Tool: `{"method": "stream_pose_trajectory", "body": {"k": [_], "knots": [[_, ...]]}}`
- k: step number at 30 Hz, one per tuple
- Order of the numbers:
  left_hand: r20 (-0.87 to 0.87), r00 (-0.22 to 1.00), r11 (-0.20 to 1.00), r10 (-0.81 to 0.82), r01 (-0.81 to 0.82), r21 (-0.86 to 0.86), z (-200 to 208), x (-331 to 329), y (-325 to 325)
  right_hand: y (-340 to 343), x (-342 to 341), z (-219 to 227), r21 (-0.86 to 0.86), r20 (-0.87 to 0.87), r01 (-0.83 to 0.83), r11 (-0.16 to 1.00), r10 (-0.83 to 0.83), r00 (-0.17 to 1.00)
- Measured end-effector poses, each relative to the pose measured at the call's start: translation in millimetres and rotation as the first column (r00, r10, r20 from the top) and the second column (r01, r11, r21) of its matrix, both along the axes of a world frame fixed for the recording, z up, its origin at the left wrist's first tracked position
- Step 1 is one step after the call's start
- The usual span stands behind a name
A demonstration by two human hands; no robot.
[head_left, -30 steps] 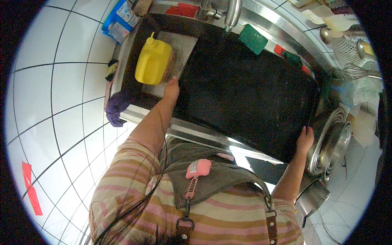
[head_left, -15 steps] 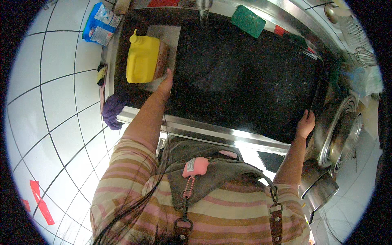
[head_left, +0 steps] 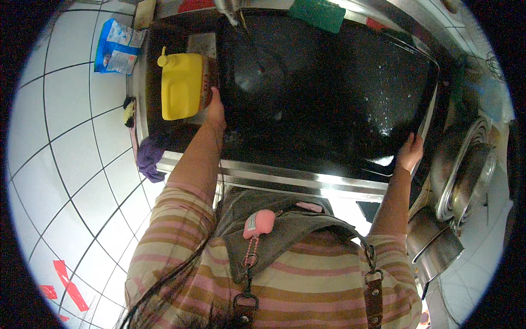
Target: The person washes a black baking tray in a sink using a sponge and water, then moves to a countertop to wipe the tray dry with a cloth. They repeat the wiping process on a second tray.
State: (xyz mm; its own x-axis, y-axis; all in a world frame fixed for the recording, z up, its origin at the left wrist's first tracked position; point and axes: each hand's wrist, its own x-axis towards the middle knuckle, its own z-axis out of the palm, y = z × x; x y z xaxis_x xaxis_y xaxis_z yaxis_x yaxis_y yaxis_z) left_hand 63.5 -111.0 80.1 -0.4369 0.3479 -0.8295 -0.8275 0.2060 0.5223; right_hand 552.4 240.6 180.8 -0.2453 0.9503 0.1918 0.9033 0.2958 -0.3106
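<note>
A large black baking tray (head_left: 318, 104), wet and shiny, lies across the sink (head_left: 274, 178) and takes up most of it. My left hand (head_left: 216, 111) is closed on the tray's left edge, close beside a yellow jug (head_left: 182, 88) with a pump spout. At the near right corner, my right hand (head_left: 410, 153) grips the rim, thumb on top and fingers mostly hidden. Water drops glint on the tray's right part. Above its far left edge, a metal faucet (head_left: 227, 7) lets water run down.
A green scouring pad (head_left: 318, 15) rests on the far ledge. On the left are a blue packet (head_left: 118, 48), a brush (head_left: 129, 112) and a purple cloth (head_left: 150, 158). Stacked metal bowls (head_left: 463, 170) and a steel pot (head_left: 435, 241) stand at the right. A tiled wall (head_left: 71, 142) borders the left.
The tray's right side has tilted, with its near right corner now showing and water glinting there. The view has shifted slightly. Both hands keep hold of the tray.
</note>
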Motion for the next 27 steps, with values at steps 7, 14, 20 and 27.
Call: {"method": "stream_pose_trajectory", "body": {"k": [7,14,20,27], "knots": [[-0.164,0.986,0.978,-0.024,-0.011,-0.209,-34,-18,-18,8,-5,-45,0.023,0.044,0.056,0.998,-0.057,0.997],[-0.365,0.890,0.884,-0.273,0.082,-0.460,65,-3,-16,-10,-23,-77,-0.172,0.111,0.160,0.972,-0.142,0.984],[-0.385,0.681,0.729,-0.623,0.327,-0.601,75,-34,-42,-30,-16,-110,-0.180,0.032,0.159,0.971,-0.156,0.987],[-0.515,0.638,0.768,-0.572,0.196,-0.610,122,-24,-38,-34,-39,-116,-0.263,0.023,0.098,0.960,-0.095,0.995]]}}
